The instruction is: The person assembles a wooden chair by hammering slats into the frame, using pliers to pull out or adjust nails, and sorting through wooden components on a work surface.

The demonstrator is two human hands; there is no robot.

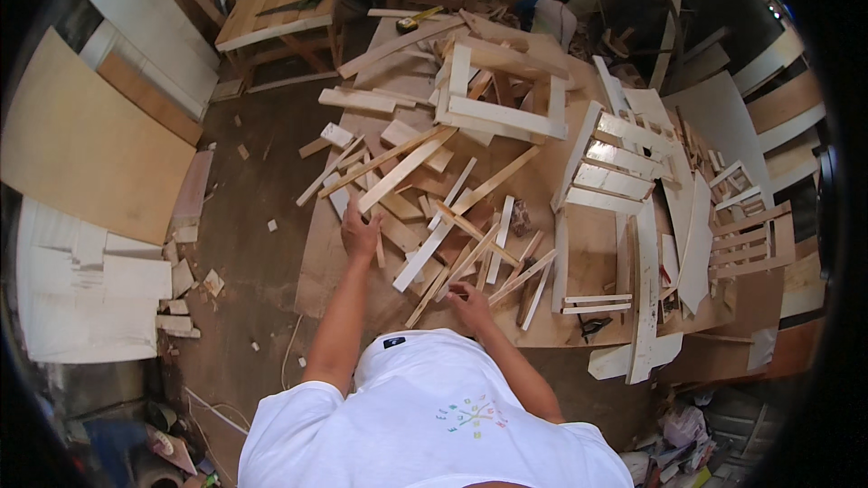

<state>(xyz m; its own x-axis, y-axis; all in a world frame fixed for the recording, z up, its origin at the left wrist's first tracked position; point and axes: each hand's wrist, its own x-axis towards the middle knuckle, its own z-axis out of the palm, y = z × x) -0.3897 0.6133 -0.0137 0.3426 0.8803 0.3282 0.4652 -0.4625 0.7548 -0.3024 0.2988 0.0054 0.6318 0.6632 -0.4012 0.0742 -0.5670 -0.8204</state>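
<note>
At the near left edge of the pile, my left hand (359, 233) is closed around the lower end of a pale wooden strip (405, 172). That strip slants up to the right and meets another strip (371, 165) at its far end. My right hand (469, 305) is lower and further right, close to my body. Its fingers are loosely bent and apart, beside the near ends of several thin strips (468, 260); no held piece shows in it. A white-faced strip (422, 257) lies between the two hands.
Loose strips cover the brown board work surface (318, 282). A wooden frame (502, 115) stands at the back, a slatted chair-like frame (624, 158) on the right. A tape measure (407, 25) and black clamp (593, 327) lie there. Another person (552, 18) is behind; a saw (291, 5) rests on a bench (271, 20).
</note>
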